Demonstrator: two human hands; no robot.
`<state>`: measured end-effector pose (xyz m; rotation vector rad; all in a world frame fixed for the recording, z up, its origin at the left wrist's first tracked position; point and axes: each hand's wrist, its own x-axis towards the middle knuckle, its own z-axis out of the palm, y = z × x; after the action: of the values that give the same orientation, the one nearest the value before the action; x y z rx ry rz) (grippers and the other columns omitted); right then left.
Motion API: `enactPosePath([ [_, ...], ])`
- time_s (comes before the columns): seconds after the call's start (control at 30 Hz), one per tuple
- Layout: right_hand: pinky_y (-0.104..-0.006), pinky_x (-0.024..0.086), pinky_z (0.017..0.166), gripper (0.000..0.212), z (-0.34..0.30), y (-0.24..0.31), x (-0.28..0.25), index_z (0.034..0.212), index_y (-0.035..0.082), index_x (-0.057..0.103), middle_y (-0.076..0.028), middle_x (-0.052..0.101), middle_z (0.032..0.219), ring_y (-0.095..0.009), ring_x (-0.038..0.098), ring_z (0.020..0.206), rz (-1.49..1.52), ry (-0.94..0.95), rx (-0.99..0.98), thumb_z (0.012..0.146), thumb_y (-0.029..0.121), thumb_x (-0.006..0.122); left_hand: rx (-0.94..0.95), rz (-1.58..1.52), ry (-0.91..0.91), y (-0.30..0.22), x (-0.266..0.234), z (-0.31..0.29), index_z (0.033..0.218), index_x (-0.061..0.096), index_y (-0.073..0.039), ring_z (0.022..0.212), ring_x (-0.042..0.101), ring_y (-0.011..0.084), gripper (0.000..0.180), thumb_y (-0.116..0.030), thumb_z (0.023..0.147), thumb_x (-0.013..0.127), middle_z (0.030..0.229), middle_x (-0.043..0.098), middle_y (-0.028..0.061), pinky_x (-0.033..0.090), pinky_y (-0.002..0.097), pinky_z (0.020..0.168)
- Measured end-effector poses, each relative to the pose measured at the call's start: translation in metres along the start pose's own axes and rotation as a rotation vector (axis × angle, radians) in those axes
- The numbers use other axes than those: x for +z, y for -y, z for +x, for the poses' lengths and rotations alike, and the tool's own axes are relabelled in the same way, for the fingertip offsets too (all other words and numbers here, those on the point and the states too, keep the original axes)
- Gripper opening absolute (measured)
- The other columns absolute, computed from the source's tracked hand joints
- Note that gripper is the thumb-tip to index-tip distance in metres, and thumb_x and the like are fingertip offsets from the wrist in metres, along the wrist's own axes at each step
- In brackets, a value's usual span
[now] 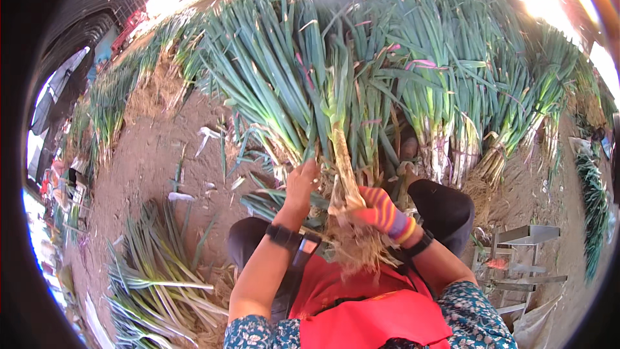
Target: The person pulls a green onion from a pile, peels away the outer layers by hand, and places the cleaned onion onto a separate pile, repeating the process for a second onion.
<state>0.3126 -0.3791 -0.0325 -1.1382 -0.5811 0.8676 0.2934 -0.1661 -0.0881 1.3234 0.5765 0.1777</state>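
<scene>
My right hand (382, 211), in a striped orange, purple and yellow knit glove, is closed round the lower stalk of a large green onion (342, 148). That onion stands nearly upright in front of me, its brown outer skin dry. Shaggy roots (361, 245) hang below the glove over my lap. Just left of the stalk is my bare left hand (301, 185), its fingers bent together; what they grip is hidden. Beyond it leans a thick sheaf of green onions (265, 71), leaves up and white ends down.
Tied bundles of green onions (433, 103) with pink bands stand in a wide row ahead. Loose onions (168, 278) lie on the dirt floor (152, 155) at lower left, among leaf scraps. A metal-framed stool (529, 235) stands to my right, near another onion pile (588, 213).
</scene>
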Motion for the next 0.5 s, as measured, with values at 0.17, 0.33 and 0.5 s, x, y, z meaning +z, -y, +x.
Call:
enactPosePath([
  [0.17,-0.0232,0.046,0.068,0.037,-0.039,-0.011,0.012,0.110,0.001,0.058,0.002,0.061,0.086,-0.005,0.054,0.078,-0.108,0.146,0.174,0.076,0.010,0.070,0.065,-0.569,0.321,-0.037,0.024,0.011,0.124,0.045,0.004,0.102,0.056,0.0276,0.053,-0.041,0.097,0.038,0.111,0.059,0.0166,0.046,0.0418,0.086],
  [0.33,-0.0242,0.046,0.072,0.042,-0.021,-0.091,-0.047,0.114,0.001,0.057,0.002,0.061,0.091,-0.007,0.053,0.081,-0.172,-0.040,0.252,0.075,0.010,0.071,0.151,-0.638,0.346,-0.067,0.014,0.004,0.115,0.051,0.006,0.093,0.060,0.0276,0.035,-0.021,0.095,0.039,0.104,0.061,0.0160,0.049,0.0418,0.084],
  [0.5,-0.0256,0.047,0.072,0.039,0.008,-0.093,-0.007,0.109,0.000,0.060,-0.001,0.064,0.092,-0.007,0.054,0.082,-0.321,-0.288,0.129,0.074,0.011,0.075,0.172,-0.098,0.019,-0.077,-0.022,-0.021,0.103,0.060,0.002,0.068,0.064,0.0195,0.022,-0.014,0.091,0.052,0.086,0.065,0.0087,0.055,0.0328,0.060],
])
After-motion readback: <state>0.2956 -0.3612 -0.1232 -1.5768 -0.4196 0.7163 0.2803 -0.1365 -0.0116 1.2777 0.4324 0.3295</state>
